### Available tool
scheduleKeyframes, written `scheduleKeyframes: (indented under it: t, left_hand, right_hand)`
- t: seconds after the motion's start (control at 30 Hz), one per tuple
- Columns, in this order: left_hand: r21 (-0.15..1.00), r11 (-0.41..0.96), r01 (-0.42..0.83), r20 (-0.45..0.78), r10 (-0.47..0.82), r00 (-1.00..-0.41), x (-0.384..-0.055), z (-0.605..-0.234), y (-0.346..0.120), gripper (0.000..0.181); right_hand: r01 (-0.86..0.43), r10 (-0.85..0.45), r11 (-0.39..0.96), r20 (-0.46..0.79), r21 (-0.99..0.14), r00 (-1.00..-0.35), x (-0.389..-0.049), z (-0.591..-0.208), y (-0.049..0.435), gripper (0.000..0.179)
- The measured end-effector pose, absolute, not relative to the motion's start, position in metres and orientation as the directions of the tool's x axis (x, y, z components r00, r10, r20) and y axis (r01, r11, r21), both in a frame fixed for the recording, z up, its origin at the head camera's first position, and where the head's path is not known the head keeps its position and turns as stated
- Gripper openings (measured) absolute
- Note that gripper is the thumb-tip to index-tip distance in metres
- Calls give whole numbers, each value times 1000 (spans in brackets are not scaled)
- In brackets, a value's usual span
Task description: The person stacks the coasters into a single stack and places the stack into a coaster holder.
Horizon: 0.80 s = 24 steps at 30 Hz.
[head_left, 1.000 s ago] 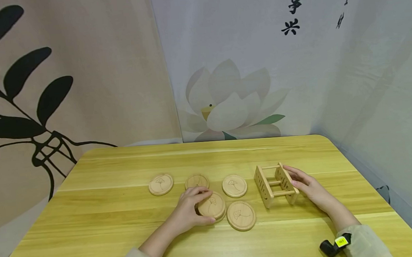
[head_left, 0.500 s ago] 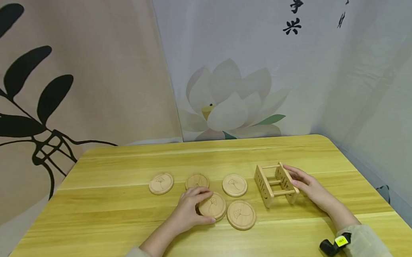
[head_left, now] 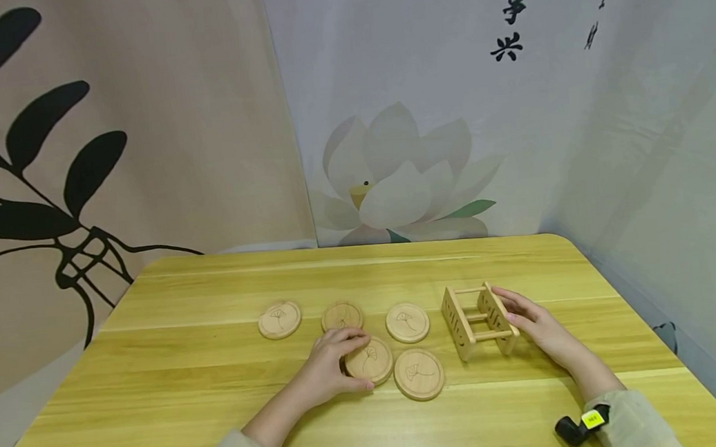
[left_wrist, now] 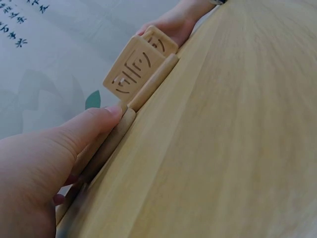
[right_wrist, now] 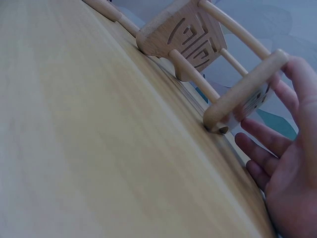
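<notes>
My left hand (head_left: 327, 365) holds a round wooden coaster (head_left: 370, 361) by its edge, thumb on the near side and fingers on the far side. A ginkgo leaf is engraved on its top. The left wrist view has the thumb along the rim, low at the tabletop. To the right stands a small wooden coaster rack (head_left: 465, 323) with slotted side panels joined by dowels. My right hand (head_left: 536, 325) holds its right panel with thumb and index finger. In the right wrist view the other fingers are spread below, beside the panel.
Other ginkgo coasters lie flat: one far left (head_left: 279, 320), one behind the left hand (head_left: 342, 315), one near the rack (head_left: 408, 322) and one right beside the held coaster (head_left: 420, 374). The wooden table (head_left: 220, 385) ends at a printed curtain (head_left: 214, 123).
The coaster in my left hand sits slightly lower than a second ago; the second edge that showed beneath it is less visible. The right hand and the rack have not moved.
</notes>
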<state>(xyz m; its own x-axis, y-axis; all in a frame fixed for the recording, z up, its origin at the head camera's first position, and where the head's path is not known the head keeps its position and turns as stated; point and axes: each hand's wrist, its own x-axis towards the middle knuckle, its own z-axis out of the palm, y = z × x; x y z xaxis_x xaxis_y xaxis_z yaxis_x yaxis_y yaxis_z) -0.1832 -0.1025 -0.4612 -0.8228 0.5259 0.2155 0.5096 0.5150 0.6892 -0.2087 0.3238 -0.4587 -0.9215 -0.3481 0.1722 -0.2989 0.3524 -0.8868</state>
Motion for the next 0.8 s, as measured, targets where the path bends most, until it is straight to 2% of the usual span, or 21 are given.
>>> scheduleKeyframes:
  t: [0.8]
  left_hand:
    - [680, 490, 546, 268, 526, -807, -183, -458, -99, 83]
  right_hand:
    - [-302, -355, 357, 171, -884, -919, -207, -457, 323, 48]
